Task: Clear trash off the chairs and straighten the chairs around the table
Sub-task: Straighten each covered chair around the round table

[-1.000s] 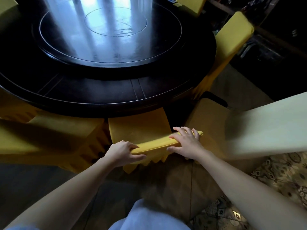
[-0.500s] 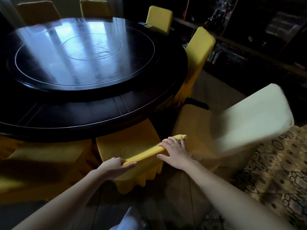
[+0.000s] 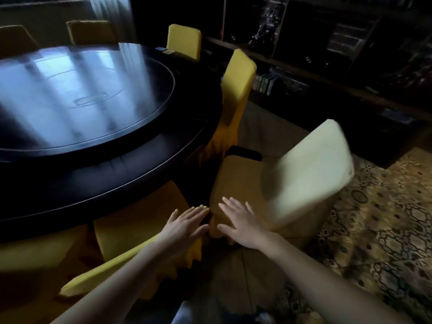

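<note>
A yellow-covered chair (image 3: 131,232) is tucked under the round dark table (image 3: 145,174) right in front of me; its backrest top runs under my left forearm. My left hand (image 3: 184,226) hovers with straight fingers above that backrest's right end, holding nothing. My right hand (image 3: 240,220) is spread flat over the front corner of the seat of a neighbouring chair (image 3: 243,183), which stands turned out from the table with its pale backrest (image 3: 311,169) to the right. Whether the right hand touches the seat I cannot tell. No trash shows on either seat.
More yellow chairs stand round the table: one at the right rim (image 3: 236,85), one further back (image 3: 184,40). Dark shelving (image 3: 327,54) lines the far wall. A patterned rug (image 3: 374,230) covers the floor at right. A glossy turntable (image 3: 77,94) tops the table.
Both hands have let go of the near chair's backrest top and opened. They have moved right towards the turned-out chair, and my view has swung to the right.
</note>
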### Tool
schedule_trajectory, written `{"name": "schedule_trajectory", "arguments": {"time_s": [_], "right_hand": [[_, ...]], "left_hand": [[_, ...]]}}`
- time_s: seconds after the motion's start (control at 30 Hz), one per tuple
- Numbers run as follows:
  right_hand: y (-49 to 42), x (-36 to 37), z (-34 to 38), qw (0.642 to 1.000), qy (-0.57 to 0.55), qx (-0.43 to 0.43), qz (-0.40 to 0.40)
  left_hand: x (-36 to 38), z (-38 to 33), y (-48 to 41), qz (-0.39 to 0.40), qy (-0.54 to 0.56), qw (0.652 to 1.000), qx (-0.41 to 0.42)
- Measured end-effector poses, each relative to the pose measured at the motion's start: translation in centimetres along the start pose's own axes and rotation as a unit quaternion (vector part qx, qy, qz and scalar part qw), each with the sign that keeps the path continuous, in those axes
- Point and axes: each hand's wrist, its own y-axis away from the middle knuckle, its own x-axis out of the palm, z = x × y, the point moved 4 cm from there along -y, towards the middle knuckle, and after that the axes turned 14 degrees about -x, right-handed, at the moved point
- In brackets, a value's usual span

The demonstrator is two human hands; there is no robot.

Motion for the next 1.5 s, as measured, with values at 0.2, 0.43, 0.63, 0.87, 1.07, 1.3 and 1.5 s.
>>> {"name": "schedule_trajectory", "arguments": {"time_s": [0.2, 0.43, 0.63, 0.87, 1.07, 1.3, 1.5], "right_hand": [[8.8, -5.1, -10.1, 0.992, 0.026, 0.104, -0.071], [19.2, -8.4, -19.4, 0.974, 0.002, 0.176, -0.141], [26.4, -10.2, -24.5, 0.961, 0.005, 0.228, -0.157], [34.4, -12.6, -33.4, 0.932, -0.021, 0.308, -0.189], [32.6, -13.0, -32.6, 0.943, -0.017, 0.283, -0.176], [34.2, -16.5, -42.6, 0.93, -0.021, 0.318, -0.18], [33.8, -21.4, -51.6, 0.944, 0.004, 0.303, -0.132]], "left_hand": [[2.6, -14.2, -4.8, -0.059, -0.067, 0.993, 0.078], [5.7, -27.7, -8.9, -0.049, -0.074, 0.986, 0.139], [9.0, -35.2, -12.2, -0.037, -0.097, 0.983, 0.15], [10.6, -46.7, -18.3, -0.037, -0.162, 0.972, 0.168], [10.5, -46.6, -18.2, -0.06, -0.152, 0.968, 0.188], [12.8, -54.5, -26.9, -0.045, -0.131, 0.971, 0.195], [13.3, -61.5, -33.9, -0.046, -0.111, 0.978, 0.172]]}}
